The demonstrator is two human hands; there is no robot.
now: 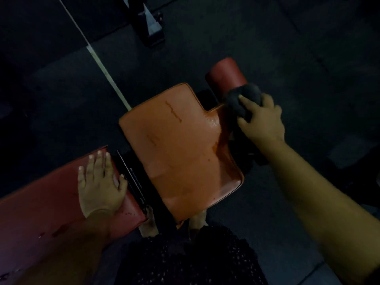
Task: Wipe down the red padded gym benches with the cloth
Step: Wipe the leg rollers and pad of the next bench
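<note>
The right hand (pixel 262 122) has its fingers (pixel 247 103) curled round a dark cloth (pixel 238 97) against the near end of the red roller (pixel 226 74), which runs away beyond them (seat (pixel 181 145) to their left); the left hand (pixel 98 182) lies flat on the backrest (pixel 41 202).

The back pad (pixel 41 202) is cut off at the left edge. The near end of the roller (pixel 225 73) is hidden by the cloth (pixel 233 101), itself partly covered by the right hand (pixel 265 124).

The orange-red seat pad (pixel 181 149) faces up, glossy near its notched corner. A dark bunched cloth (pixel 245 99) sits against the red roller pad (pixel 225 74) just beyond.
</note>
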